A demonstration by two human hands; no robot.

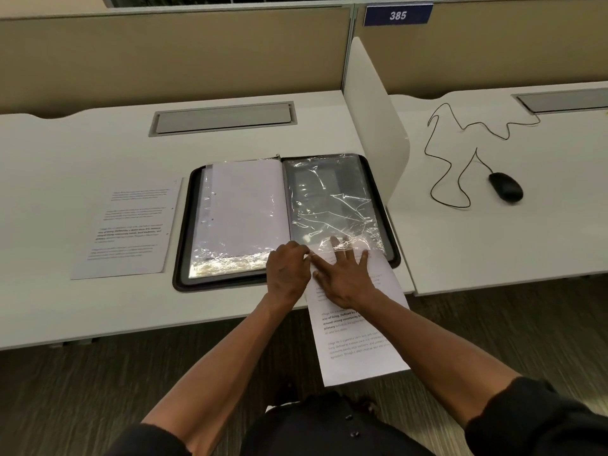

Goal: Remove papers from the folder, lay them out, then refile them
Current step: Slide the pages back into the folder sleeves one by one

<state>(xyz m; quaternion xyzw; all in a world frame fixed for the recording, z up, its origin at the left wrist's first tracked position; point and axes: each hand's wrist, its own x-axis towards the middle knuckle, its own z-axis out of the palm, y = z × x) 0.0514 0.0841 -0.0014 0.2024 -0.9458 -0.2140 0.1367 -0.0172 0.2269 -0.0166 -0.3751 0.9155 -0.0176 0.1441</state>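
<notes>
Hands meet at the folder (393,205): left (287,271) pinches a sleeve edge, right (342,278) lies spread on paper (358,350).

Folder (286,218) open on the desk (82,307), 1 sheet (128,228) flat to its left, second sheet (355,327) overhanging the near edge under both hands, divider (371,126) to the right, mouse (505,186) on the neighbouring desk beyond it.
</notes>
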